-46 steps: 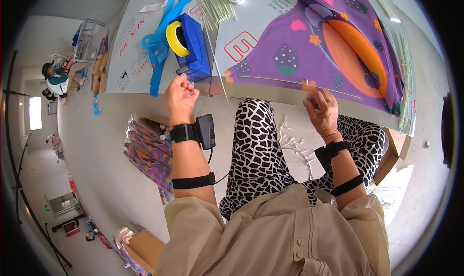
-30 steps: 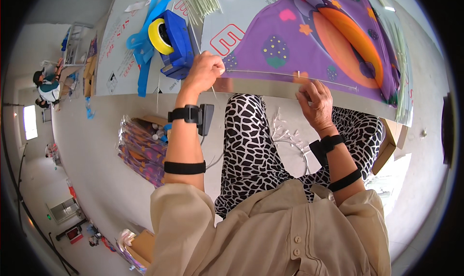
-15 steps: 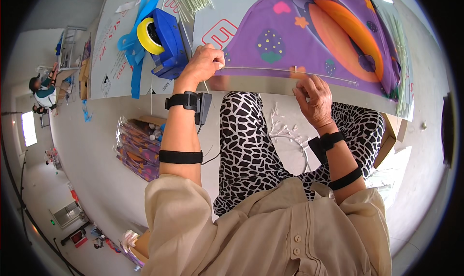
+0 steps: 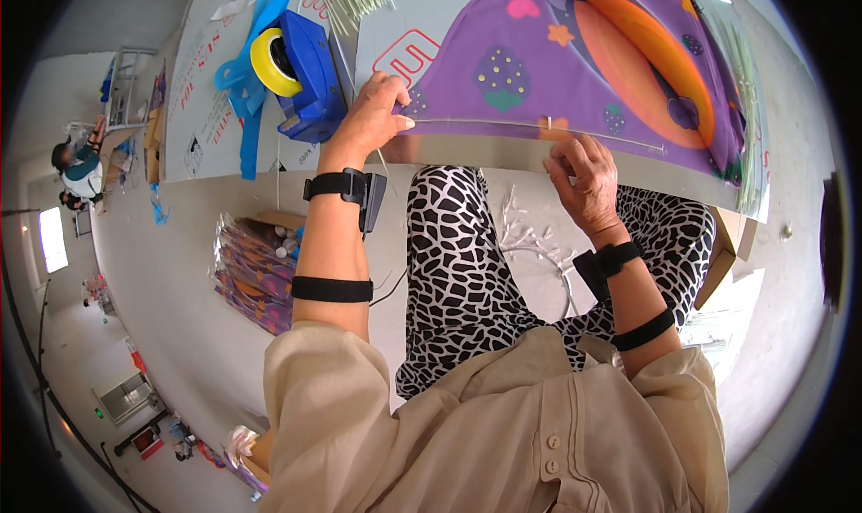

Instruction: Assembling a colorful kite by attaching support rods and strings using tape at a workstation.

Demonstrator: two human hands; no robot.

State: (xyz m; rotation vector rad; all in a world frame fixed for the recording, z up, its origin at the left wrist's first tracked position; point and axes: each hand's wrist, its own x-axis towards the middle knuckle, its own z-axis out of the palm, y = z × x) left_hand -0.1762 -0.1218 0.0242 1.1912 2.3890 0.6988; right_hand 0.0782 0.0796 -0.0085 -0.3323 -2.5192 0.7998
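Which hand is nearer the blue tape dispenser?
Left. The left hand is beside the tape dispenser, to its lower right; the right hand is much farther right, by the purple fabric.

We see purple fabric (image 4: pixel 456 84) printed with yellow-dotted berries (image 4: pixel 501 71), a pink heart (image 4: pixel 523 8) and orange stars (image 4: pixel 560 35) — plus a blue dispenser (image 4: pixel 314 78), its yellow tape (image 4: pixel 262 68), blue strips (image 4: pixel 247 100), a beige shirt (image 4: pixel 485 423) — and trousers (image 4: pixel 453 253) in black patches netted with white.
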